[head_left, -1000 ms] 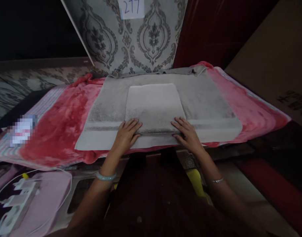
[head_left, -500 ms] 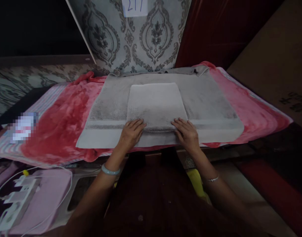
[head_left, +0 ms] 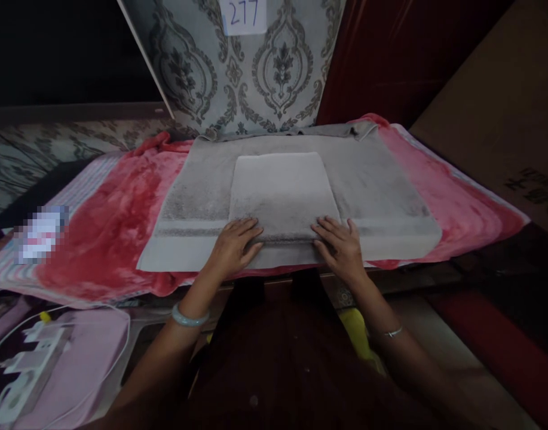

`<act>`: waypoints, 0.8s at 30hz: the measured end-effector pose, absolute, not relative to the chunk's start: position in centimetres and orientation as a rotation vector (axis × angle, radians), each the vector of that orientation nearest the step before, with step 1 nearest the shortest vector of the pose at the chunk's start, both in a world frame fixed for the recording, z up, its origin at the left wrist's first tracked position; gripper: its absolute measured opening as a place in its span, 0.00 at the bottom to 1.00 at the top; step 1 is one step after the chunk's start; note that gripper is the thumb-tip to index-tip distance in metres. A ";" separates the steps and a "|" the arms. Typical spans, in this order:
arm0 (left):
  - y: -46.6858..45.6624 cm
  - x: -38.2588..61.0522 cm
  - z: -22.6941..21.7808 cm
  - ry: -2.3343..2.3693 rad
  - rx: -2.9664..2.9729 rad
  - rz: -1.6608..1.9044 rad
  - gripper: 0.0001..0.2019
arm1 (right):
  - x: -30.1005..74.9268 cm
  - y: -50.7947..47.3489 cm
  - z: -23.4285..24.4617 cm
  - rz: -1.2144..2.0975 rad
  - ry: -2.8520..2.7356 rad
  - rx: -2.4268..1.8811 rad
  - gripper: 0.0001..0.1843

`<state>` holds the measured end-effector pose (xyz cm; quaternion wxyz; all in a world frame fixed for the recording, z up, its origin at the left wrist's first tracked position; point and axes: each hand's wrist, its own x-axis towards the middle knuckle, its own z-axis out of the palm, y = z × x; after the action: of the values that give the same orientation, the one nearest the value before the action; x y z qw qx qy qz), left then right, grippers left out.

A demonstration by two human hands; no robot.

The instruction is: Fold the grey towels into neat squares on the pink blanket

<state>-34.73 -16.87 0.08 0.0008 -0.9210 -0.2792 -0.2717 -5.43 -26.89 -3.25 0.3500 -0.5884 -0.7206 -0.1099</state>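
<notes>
A small grey towel [head_left: 280, 185], folded into a rectangle, lies in the middle of a larger grey towel [head_left: 381, 179] that is spread flat. My left hand [head_left: 235, 243] rests with fingers stretched over the near left corner of the folded towel. At its near right corner lies my right hand [head_left: 340, 243], fingers spread and palm down. Neither hand grips anything. Beneath the large towel is a red and pink plush blanket [head_left: 116, 221], showing on both sides.
Behind stands a patterned wall [head_left: 238, 77] with a paper marked 277 [head_left: 244, 17]. A dark screen [head_left: 67, 54] is at the back left, a cardboard box [head_left: 493, 113] at the right. On a pink stool [head_left: 85, 358] at lower left lies a white power strip [head_left: 29, 370].
My thumbs and fingers have spread wider at the folded towel's near corners, and my left forearm has shifted slightly left. The towels look the same.
</notes>
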 end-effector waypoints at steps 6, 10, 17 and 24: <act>-18.8 -32.0 1.3 -0.856 -2.910 -0.505 0.32 | -7.7 -26.4 -1.7 -0.264 -2.088 -1.578 0.29; -19.5 -31.4 -0.9 -0.895 -2.869 -0.417 0.33 | -8.0 -26.5 -3.2 -0.287 -2.153 -1.590 0.30; -19.3 -31.8 -1.2 -0.879 -2.866 -0.488 0.32 | -7.9 -26.5 -3.8 -0.317 -2.093 -1.580 0.28; -19.6 -34.7 -1.7 -1.006 -2.832 -0.627 0.31 | -6.0 -28.5 -4.8 -0.269 -1.969 -1.657 0.32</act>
<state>-34.66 -19.62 -1.72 0.0356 -0.9219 -0.3275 -0.2039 -5.97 -28.50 -4.85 0.2738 -0.6159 -0.7319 -0.0998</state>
